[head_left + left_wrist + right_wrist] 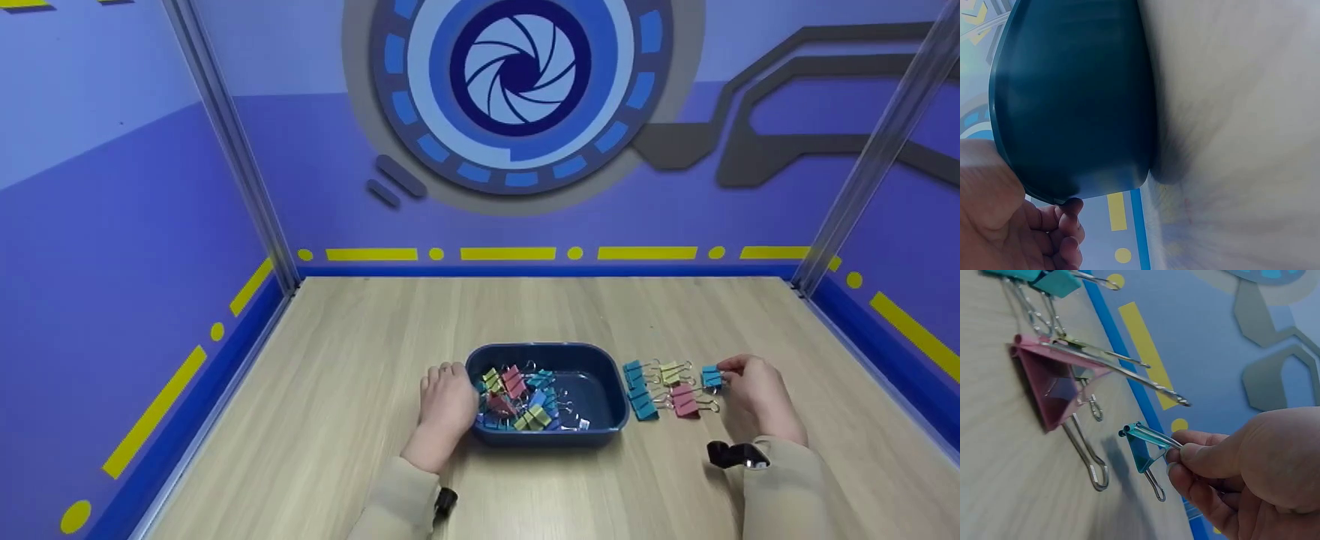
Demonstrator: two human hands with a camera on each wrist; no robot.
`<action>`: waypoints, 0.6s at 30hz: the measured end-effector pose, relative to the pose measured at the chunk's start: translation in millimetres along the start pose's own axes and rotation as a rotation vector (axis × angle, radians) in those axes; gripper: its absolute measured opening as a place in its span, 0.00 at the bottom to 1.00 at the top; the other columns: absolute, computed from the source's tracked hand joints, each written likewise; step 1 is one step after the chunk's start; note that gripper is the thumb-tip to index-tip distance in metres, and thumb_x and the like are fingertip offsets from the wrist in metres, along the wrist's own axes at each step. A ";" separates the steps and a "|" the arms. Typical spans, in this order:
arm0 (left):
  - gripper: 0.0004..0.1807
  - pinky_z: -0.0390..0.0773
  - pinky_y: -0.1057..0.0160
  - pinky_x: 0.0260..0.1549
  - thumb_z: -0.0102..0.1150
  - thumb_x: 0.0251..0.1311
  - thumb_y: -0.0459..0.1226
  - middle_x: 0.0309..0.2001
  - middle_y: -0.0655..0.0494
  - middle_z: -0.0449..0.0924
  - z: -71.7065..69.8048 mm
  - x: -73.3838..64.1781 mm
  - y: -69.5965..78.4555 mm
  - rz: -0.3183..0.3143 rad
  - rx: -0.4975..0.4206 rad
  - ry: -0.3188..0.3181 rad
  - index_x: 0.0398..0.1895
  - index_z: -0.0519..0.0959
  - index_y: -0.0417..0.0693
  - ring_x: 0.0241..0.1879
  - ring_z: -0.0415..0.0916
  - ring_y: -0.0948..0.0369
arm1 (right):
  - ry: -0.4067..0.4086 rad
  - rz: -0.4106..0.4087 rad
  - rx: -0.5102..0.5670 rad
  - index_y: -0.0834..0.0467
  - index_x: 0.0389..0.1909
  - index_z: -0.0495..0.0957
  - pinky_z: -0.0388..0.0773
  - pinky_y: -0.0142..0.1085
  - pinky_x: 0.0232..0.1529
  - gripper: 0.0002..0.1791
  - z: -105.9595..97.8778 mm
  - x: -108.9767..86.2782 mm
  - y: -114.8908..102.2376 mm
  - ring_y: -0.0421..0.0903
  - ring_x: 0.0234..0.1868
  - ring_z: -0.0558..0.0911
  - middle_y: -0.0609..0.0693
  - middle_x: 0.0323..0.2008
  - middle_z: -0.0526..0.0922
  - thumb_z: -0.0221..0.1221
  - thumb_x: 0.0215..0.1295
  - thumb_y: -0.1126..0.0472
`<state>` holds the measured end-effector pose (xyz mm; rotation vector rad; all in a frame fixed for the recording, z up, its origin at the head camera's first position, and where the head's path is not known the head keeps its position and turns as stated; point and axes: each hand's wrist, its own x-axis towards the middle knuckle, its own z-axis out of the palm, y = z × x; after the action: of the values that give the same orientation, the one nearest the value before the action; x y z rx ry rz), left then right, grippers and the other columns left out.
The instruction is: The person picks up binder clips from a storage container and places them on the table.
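Tray (551, 440): we grip its left end with left hand (448, 397); right of it, right hand (761, 397) pinches teal clip (710, 376), apparently placing it. Next move likely calls for release.

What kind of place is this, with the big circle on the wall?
Probably a small work booth. Blue and purple walls stand on three sides of a wood-look table. On it, a dark blue tray and colourful binder clips suggest a spot for working with small things.
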<state>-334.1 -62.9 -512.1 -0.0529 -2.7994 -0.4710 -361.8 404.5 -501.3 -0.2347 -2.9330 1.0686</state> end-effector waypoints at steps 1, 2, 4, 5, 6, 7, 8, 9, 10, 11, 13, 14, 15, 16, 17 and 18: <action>0.12 0.70 0.49 0.47 0.56 0.64 0.35 0.42 0.41 0.80 -0.1 -0.1 0.0 -0.001 -0.001 0.000 0.44 0.78 0.34 0.45 0.74 0.45 | -0.027 0.014 0.029 0.72 0.55 0.74 0.71 0.55 0.56 0.16 1.4 -1.0 0.5 0.64 0.54 0.76 0.72 0.53 0.77 0.44 0.74 0.71; 0.12 0.71 0.49 0.47 0.56 0.64 0.35 0.42 0.41 0.80 -0.2 -0.2 0.1 -0.001 -0.002 0.000 0.44 0.78 0.34 0.45 0.74 0.45 | -0.054 0.029 0.057 0.71 0.56 0.73 0.71 0.54 0.56 0.17 2.7 -2.0 1.1 0.63 0.55 0.75 0.71 0.54 0.76 0.42 0.74 0.71; 0.12 0.71 0.49 0.47 0.56 0.63 0.35 0.42 0.41 0.80 -0.2 -0.1 -0.1 -0.002 -0.006 0.002 0.44 0.78 0.34 0.45 0.74 0.45 | -0.098 0.058 0.104 0.69 0.59 0.70 0.70 0.52 0.57 0.19 5.4 -4.1 2.8 0.60 0.56 0.74 0.68 0.57 0.75 0.38 0.74 0.71; 0.12 0.71 0.49 0.47 0.56 0.63 0.35 0.42 0.41 0.80 0.0 0.0 -0.3 -0.002 -0.007 0.003 0.44 0.77 0.34 0.45 0.74 0.45 | -0.113 0.068 0.125 0.68 0.60 0.69 0.69 0.52 0.58 0.20 6.3 -5.0 3.4 0.59 0.57 0.74 0.67 0.57 0.75 0.37 0.74 0.71; 0.12 0.71 0.49 0.47 0.55 0.63 0.35 0.42 0.41 0.80 0.2 -0.1 -0.3 -0.003 -0.009 0.003 0.44 0.77 0.34 0.45 0.74 0.45 | -0.115 0.063 0.127 0.68 0.60 0.69 0.70 0.51 0.57 0.20 7.3 -5.4 3.9 0.59 0.57 0.74 0.67 0.57 0.75 0.36 0.74 0.71; 0.11 0.71 0.49 0.48 0.55 0.63 0.34 0.42 0.41 0.80 0.3 -0.2 -0.3 -0.003 -0.009 0.002 0.43 0.77 0.34 0.46 0.74 0.45 | -0.115 0.060 0.126 0.68 0.60 0.69 0.70 0.50 0.57 0.20 8.1 -5.7 4.3 0.59 0.57 0.75 0.67 0.57 0.75 0.36 0.74 0.70; 0.11 0.71 0.49 0.48 0.55 0.63 0.34 0.42 0.41 0.80 0.6 -0.2 -0.4 -0.004 -0.010 0.002 0.43 0.77 0.34 0.46 0.74 0.45 | -0.116 0.056 0.120 0.68 0.60 0.69 0.70 0.50 0.57 0.20 8.6 -5.7 4.7 0.59 0.57 0.75 0.66 0.57 0.76 0.36 0.75 0.70; 0.11 0.71 0.49 0.48 0.55 0.63 0.34 0.42 0.41 0.80 0.7 -0.2 -0.4 -0.005 -0.011 0.001 0.43 0.77 0.34 0.46 0.74 0.45 | -0.113 0.048 0.110 0.68 0.60 0.70 0.71 0.50 0.56 0.20 9.2 -5.6 5.1 0.58 0.56 0.75 0.66 0.56 0.76 0.36 0.75 0.70; 0.11 0.71 0.49 0.48 0.55 0.63 0.34 0.42 0.40 0.80 0.8 -0.3 -0.3 -0.006 -0.011 0.001 0.43 0.77 0.34 0.46 0.74 0.45 | -0.108 0.042 0.107 0.68 0.60 0.70 0.71 0.50 0.56 0.19 9.5 -5.4 5.2 0.58 0.56 0.75 0.66 0.56 0.76 0.37 0.75 0.70; 0.11 0.71 0.48 0.48 0.55 0.64 0.34 0.42 0.40 0.80 0.7 -0.4 -0.2 -0.006 -0.011 0.000 0.43 0.77 0.34 0.46 0.74 0.45 | -0.102 0.033 0.100 0.68 0.59 0.71 0.71 0.50 0.56 0.19 9.6 -5.2 5.0 0.59 0.56 0.76 0.66 0.55 0.77 0.37 0.75 0.70; 0.11 0.71 0.49 0.48 0.55 0.64 0.34 0.42 0.40 0.80 0.4 -0.4 0.0 -0.007 -0.012 0.001 0.43 0.77 0.34 0.46 0.74 0.45 | -0.099 0.023 0.092 0.68 0.59 0.71 0.71 0.50 0.56 0.19 9.6 -5.2 4.6 0.59 0.56 0.76 0.66 0.55 0.77 0.37 0.75 0.70; 0.11 0.71 0.48 0.48 0.55 0.64 0.34 0.42 0.40 0.80 0.4 -0.2 -0.1 -0.007 -0.013 0.002 0.43 0.77 0.34 0.45 0.74 0.45 | -0.100 0.023 0.092 0.68 0.59 0.71 0.71 0.51 0.56 0.19 9.4 -5.2 4.4 0.59 0.56 0.76 0.67 0.56 0.77 0.37 0.75 0.70; 0.11 0.71 0.48 0.47 0.55 0.64 0.34 0.42 0.40 0.80 0.4 -0.2 -0.2 -0.007 -0.014 0.003 0.43 0.77 0.34 0.45 0.74 0.45 | -0.101 0.022 0.091 0.68 0.59 0.71 0.71 0.52 0.56 0.19 9.0 -5.2 4.1 0.59 0.56 0.76 0.67 0.56 0.77 0.37 0.75 0.70; 0.11 0.71 0.48 0.47 0.55 0.64 0.34 0.42 0.40 0.80 0.5 0.0 -0.3 -0.006 -0.014 0.004 0.43 0.78 0.34 0.45 0.74 0.45 | -0.104 0.026 0.093 0.68 0.60 0.71 0.71 0.53 0.57 0.20 8.3 -5.3 3.2 0.60 0.57 0.76 0.68 0.57 0.76 0.37 0.75 0.71; 0.11 0.71 0.48 0.47 0.55 0.64 0.34 0.42 0.40 0.80 0.5 0.0 -0.4 -0.005 -0.013 0.004 0.43 0.78 0.34 0.45 0.74 0.45 | -0.110 0.034 0.095 0.68 0.61 0.70 0.71 0.54 0.58 0.20 7.4 -5.5 2.2 0.61 0.58 0.75 0.69 0.59 0.75 0.37 0.75 0.71; 0.11 0.71 0.49 0.48 0.55 0.64 0.34 0.42 0.41 0.80 0.7 0.2 -0.6 -0.004 -0.012 0.005 0.43 0.78 0.34 0.45 0.74 0.45 | -0.118 0.048 0.099 0.68 0.63 0.69 0.70 0.56 0.59 0.21 6.1 -6.0 0.8 0.62 0.60 0.74 0.69 0.61 0.74 0.37 0.74 0.71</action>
<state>-334.6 -63.2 -512.9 -0.0486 -2.7919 -0.4885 -356.2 400.3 -506.3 -0.2491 -2.9798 1.2731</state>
